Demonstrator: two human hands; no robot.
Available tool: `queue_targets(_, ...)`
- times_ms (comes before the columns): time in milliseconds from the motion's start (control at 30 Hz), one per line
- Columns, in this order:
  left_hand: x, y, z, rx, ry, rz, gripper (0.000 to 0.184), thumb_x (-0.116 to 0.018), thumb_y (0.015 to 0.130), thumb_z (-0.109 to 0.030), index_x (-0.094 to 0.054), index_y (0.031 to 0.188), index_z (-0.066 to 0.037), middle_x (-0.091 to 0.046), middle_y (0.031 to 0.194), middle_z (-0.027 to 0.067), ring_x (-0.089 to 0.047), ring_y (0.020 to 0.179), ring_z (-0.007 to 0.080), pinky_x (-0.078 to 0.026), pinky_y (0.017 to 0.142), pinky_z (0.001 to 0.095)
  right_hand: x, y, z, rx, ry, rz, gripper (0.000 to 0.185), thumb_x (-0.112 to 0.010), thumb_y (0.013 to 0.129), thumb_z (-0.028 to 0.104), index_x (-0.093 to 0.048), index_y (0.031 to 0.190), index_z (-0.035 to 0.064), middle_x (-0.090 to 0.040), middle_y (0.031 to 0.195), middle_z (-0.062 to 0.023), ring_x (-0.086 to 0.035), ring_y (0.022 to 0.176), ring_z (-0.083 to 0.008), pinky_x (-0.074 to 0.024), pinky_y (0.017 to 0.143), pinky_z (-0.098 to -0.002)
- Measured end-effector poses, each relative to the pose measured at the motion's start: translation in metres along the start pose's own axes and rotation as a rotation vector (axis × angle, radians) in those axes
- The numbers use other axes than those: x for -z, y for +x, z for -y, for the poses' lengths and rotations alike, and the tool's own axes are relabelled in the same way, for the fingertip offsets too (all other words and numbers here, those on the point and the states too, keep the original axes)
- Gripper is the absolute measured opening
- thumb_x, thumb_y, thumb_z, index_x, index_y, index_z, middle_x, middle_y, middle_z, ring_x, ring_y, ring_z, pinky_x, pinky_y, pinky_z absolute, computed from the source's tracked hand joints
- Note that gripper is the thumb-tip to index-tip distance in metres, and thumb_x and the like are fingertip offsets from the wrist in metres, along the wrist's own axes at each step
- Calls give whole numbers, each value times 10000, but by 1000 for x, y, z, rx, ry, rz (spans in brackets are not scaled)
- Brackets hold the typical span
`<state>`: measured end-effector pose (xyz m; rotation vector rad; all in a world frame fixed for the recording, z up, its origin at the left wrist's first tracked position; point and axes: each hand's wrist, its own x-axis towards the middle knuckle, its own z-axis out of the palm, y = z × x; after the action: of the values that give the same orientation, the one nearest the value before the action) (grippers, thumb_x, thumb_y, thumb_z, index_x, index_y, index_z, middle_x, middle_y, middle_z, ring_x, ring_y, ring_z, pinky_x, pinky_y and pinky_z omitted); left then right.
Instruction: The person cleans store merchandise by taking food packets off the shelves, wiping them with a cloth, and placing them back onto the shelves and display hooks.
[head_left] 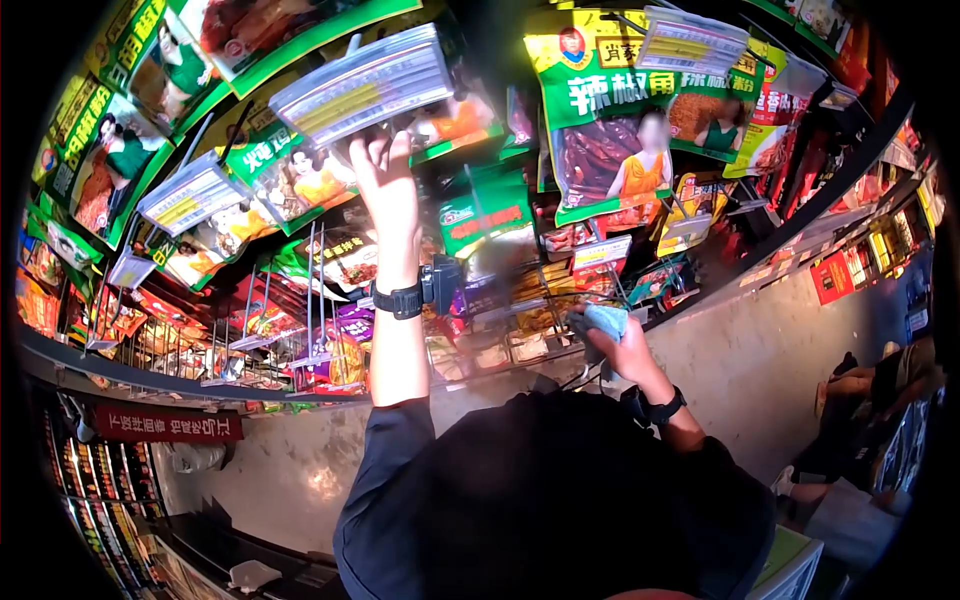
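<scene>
My left hand (385, 185) is raised to the shelf display, fingers apart, just under the lower edge of a clear price-tag holder (362, 85). Whether the fingertips touch the holder or a packet behind it, I cannot tell. Beside this hand hangs a green spice packet (290, 175) with an orange-dressed figure. Lower and to the right, my right hand (625, 350) is closed around a folded light-blue cloth (606, 322); a dark item beside the cloth is too unclear to name. Above it hangs a large packet of dried chillies (605, 150).
Several more tag holders, such as one on the left (193, 195), stick out on hooks among the packets. Wire racks (260, 335) with bags line the lower shelf. Behind me are a grey floor (290, 470), a dark counter (225, 545) and people at the right edge.
</scene>
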<state>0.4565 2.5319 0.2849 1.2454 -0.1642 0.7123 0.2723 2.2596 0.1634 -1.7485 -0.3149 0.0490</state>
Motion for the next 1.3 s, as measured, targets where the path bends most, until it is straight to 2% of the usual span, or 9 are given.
queue_targets(100, 4, -1, 10, 39, 54, -4, 487, -598, 886, -93, -403, 1329, -40, -589, 978, 38, -534, 902, 108, -414, 843, 247, 9, -3, 1, -75, 75, 17, 323, -554, 876, 84, -584, 1189, 10, -644, 1068, -33, -569, 888, -90, -455, 798, -247)
queue_targets(233, -2, -4, -11, 201, 36, 177, 183, -656, 854, -131, -581, 966, -7, -616, 916, 36, -531, 787, 78, -424, 696, 218, 14, 1, -2, 3, 26, 5, 322, -541, 874, 38, -579, 1192, 11, -646, 1052, -20, -558, 865, -79, -453, 779, -232)
queue_targets(533, -17, -16, -36, 275, 305, 105, 107, -523, 877, -142, -592, 879, -60, -539, 740, -31, -452, 652, 58, -348, 586, 205, 31, -1, -28, -79, 265, -58, 316, -572, 872, 43, -550, 1171, -59, -662, 1006, -37, -583, 879, -79, -466, 798, -228)
queue_targets(700, -17, -24, -44, -199, 561, -109, 208, -442, 831, -87, -599, 825, 50, -605, 714, 114, -555, 662, 221, -422, 637, 347, 58, 0, -25, -24, 132, -13, 359, -598, 856, 89, -544, 1167, -82, -663, 1041, -74, -602, 981, -109, -450, 893, -257)
queue_targets(767, -21, -35, -62, -259, 741, -89, 224, -446, 842, -114, -591, 837, 56, -618, 780, 121, -566, 735, 205, -420, 699, 300, 67, -2, -25, -1, 146, -7, 382, -601, 853, 102, -530, 1179, -85, -655, 1066, -83, -601, 999, -127, -439, 913, -268)
queue_targets(833, -20, -33, -67, 55, 444, -121, 202, -454, 854, -102, -559, 848, 71, -576, 783, 113, -554, 764, 196, -417, 804, 273, 74, -4, -30, -23, 202, -3, 394, -598, 855, 101, -516, 1191, -86, -646, 1086, -91, -597, 1014, -132, -436, 918, -269)
queue_targets(900, -11, -35, -70, -238, 826, 20, 182, -447, 894, -122, -550, 854, 22, -480, 697, 60, -534, 658, 155, -513, 644, 306, 84, -4, -33, -26, 206, 21, 413, -597, 856, 99, -492, 1209, -87, -631, 1120, -101, -588, 1033, -132, -436, 917, -264)
queue_targets(967, -19, -42, -88, 221, 88, -204, 151, -441, 922, -127, -553, 898, -29, -427, 686, 19, -543, 612, 119, -544, 462, 295, 92, -5, -33, -51, 187, 29, 411, -599, 856, 98, -494, 1206, -90, -634, 1111, -101, -589, 1029, -133, -437, 914, -263)
queue_targets(1300, -69, -90, -93, -28, 201, -100, 322, -468, 932, -177, -495, 1189, 14, -594, 1032, 122, -623, 826, 216, -550, 577, 318, 109, 3, -31, -104, 207, 113, 393, -591, 857, 97, -520, 1198, -85, -632, 1143, -110, -580, 1052, -139, -428, 927, -268)
